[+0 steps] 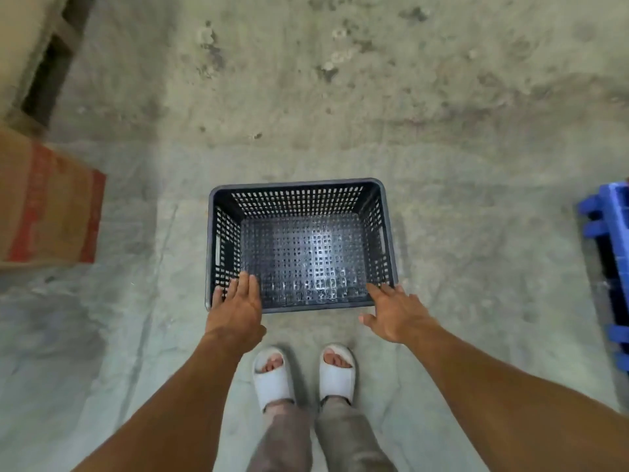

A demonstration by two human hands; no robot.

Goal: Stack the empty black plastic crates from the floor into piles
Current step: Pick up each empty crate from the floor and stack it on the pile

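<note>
- One empty black crate point(301, 245), perforated walls and base, upright on the stained concrete floor point(442, 131), open top facing up, directly ahead of both sets of fingers.
- Left hand point(235, 306) over the crate's near-left corner, palm down, fingers point(243, 284) extended and close together, tips over the rim and the left wall's inner face; possibly resting on the rim, though contact hard to confirm from this angle. Nothing clamped.
- Right hand point(396, 313) at the near-right corner, fingers point(381, 292) spread apart, tips at or just touching the rim, thumb splayed toward the near side. Nothing gripped.
- Handle slots in the crate's short walls, beyond the fingertips on each side, both unoccupied.
- Two feet in pale slides point(304, 373) just behind the hands, between the forearms, near the crate's close edge but apart from it.
- Cardboard box point(51, 206) with red printing well to the left of the left fingers.
- Blue plastic crate edge point(609, 240) well to the right of the right fingers, cut off by the frame.
</note>
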